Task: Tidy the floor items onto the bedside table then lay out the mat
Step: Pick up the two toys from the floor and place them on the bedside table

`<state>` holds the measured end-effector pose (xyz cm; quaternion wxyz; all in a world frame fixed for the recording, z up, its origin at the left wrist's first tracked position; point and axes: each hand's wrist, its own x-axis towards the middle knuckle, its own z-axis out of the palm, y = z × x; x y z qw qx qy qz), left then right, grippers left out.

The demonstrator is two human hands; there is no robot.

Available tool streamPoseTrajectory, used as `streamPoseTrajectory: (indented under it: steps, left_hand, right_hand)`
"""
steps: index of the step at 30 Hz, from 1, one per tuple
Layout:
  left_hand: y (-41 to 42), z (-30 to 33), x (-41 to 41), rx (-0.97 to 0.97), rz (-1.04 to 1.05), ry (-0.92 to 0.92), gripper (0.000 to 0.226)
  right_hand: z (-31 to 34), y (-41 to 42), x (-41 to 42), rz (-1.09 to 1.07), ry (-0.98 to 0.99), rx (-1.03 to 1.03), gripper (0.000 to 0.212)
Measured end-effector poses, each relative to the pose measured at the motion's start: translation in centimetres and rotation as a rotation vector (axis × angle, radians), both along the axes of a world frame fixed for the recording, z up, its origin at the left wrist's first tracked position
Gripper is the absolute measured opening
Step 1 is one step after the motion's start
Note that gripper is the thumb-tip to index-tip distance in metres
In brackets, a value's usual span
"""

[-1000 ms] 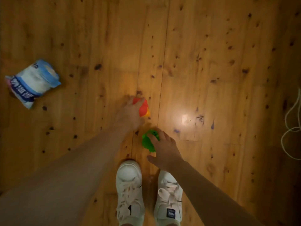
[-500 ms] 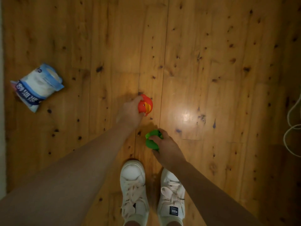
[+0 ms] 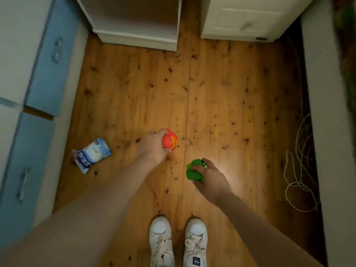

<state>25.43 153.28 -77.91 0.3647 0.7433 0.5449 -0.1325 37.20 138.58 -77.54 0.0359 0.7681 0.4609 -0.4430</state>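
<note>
My left hand (image 3: 154,146) is closed around a red rubber duck (image 3: 170,141) with an orange beak, held above the wooden floor (image 3: 221,105). A green rubber toy (image 3: 194,172) sits in my right hand (image 3: 212,180), whose fingers wrap over it. A white and blue plastic packet (image 3: 90,155) lies on the floor to the left of my left hand. A white bedside table (image 3: 138,33) with an open lower shelf stands at the top middle. No mat is in view.
Blue drawer fronts (image 3: 34,105) line the left side. A white cabinet (image 3: 244,22) stands top right. A pale bed side (image 3: 331,122) runs down the right, with loose white cords (image 3: 300,170) on the floor beside it. My white shoes (image 3: 178,241) are at the bottom.
Both hands have lifted the red duck and the green toy off the floor. The view has pulled back and up, and furniture now shows around the floor.
</note>
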Motion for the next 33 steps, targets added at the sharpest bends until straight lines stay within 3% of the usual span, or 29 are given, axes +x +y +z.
streamPoseTrajectory:
  steps: [9, 19, 27, 33]
  left_hand:
    - [7.7, 20.7, 2.5, 0.211, -0.032, -0.101, 0.057]
    - [9.9, 40.3, 3.8, 0.367, -0.143, -0.221, 0.052]
    - [9.4, 52.2, 4.1, 0.425, -0.224, -0.271, 0.049]
    - [8.7, 58.1, 4.6, 0.443, -0.232, -0.268, 0.040]
  right_hand:
    - [19.6, 8.0, 5.6, -0.042, -0.144, 0.190, 0.045]
    - [39.3, 11.3, 8.4, -0.106, -0.265, 0.385, 0.050]
    - [52.5, 11.3, 10.4, -0.175, -0.306, 0.479, 0.032]
    - [58.7, 10.2, 11.4, -0.231, -0.355, 0.525, 0.028]
